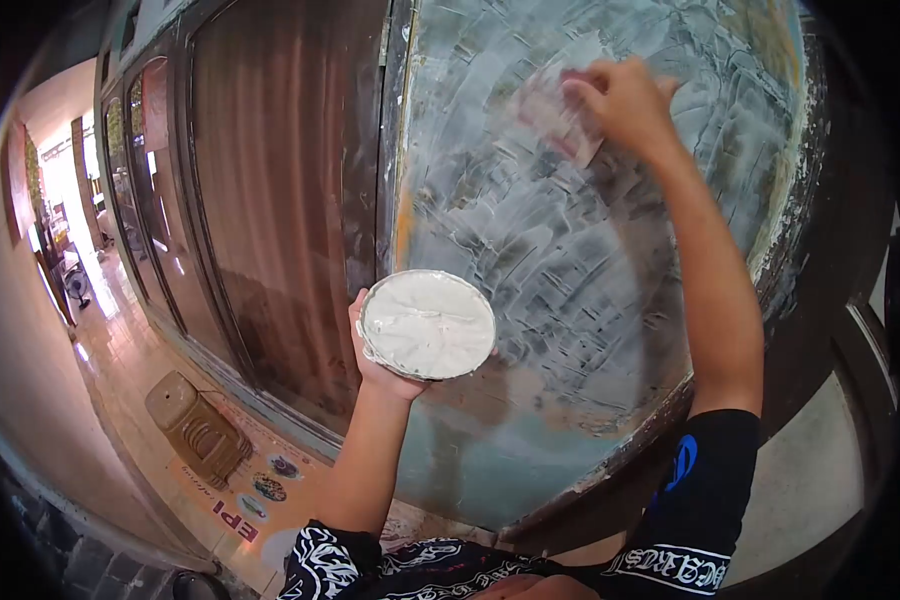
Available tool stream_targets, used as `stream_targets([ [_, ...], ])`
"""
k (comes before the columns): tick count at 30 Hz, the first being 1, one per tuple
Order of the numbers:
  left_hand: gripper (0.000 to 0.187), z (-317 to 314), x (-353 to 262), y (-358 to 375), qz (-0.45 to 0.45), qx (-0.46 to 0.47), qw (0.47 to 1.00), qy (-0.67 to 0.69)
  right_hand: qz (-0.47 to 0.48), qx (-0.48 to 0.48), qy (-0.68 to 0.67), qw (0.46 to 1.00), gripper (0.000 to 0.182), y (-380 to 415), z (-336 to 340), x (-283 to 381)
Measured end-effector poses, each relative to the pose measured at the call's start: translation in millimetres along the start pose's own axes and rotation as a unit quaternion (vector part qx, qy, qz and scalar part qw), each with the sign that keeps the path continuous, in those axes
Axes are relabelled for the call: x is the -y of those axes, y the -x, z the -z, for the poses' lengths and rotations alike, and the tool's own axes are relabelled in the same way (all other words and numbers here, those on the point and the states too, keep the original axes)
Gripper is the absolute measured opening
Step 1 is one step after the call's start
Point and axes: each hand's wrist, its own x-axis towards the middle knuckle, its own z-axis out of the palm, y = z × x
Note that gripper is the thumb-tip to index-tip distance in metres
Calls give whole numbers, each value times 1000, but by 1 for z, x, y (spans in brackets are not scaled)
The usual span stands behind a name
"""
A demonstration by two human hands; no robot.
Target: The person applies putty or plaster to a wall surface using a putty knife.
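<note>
Soft, even daylight fills the scene, brightest to overexposed down the corridor (70,200) at far left, while the fisheye lens bends straight lines and blackens the corners, and the raised right hand (625,100) with its scraper (560,115) is smeared by motion blur.

1. Your left hand (375,350) holds a bowl (427,324) of thick, matt white paste.
2. Your right hand (625,100) presses a blurred flat tool (560,118) on the panel (570,250), rough with streaky white smears.
3. The door (270,180) looks like dark, dull wood.
</note>
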Motion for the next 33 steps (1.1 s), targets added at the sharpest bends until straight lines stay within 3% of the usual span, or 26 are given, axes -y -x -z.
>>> stream_targets([
  [3,77,0,-5,1,-11,-14,1000,8,-114,-138,-41,983,40,-38,30,-72],
  [5,77,-1,-9,5,-9,22,1000,14,-172,-140,-40,974,41,-37,66,-81],
  [6,77,1,-10,6,-11,21,1000,18,-169,-138,-39,975,41,-32,61,-77],
  [8,78,3,-10,6,-10,20,1000,19,-85,-48,-232,968,29,-14,36,-62],
  [10,78,4,-8,6,-5,21,1000,18,43,-32,-124,991,29,21,8,0],
  [12,77,7,-4,3,-11,1,1000,21,73,13,-69,995,29,44,-22,32],
  [16,76,1,2,2,-5,-15,1000,7,-14,-23,9,1000,31,10,-15,21],
  [19,77,1,-4,6,-12,-13,1000,11,-126,-113,-36,985,29,-38,23,-66],
  [20,77,3,-6,8,-19,-10,1000,12,-131,-132,-66,980,36,-43,41,-96],
  [22,79,2,-8,12,-12,23,999,21,-133,-149,-96,975,44,-42,52,-96],
  [24,80,2,-9,13,-4,34,999,34,-109,-78,-240,962,32,-22,41,-72],
  [25,80,1,-8,12,-9,6,1000,23,-73,-46,-245,966,34,-2,37,-31],
  [27,80,-7,-5,12,-2,13,1000,19,-1,3,-78,997,33,26,8,17],
  [29,79,-11,-1,12,5,19,1000,0,8,88,-59,994,31,37,-16,37],
  [32,78,1,1,9,-19,-15,1000,-3,-37,6,19,999,32,10,-18,3],
  [33,78,-4,1,13,0,23,1000,13,-58,-37,-14,998,36,-2,-3,-21],
])
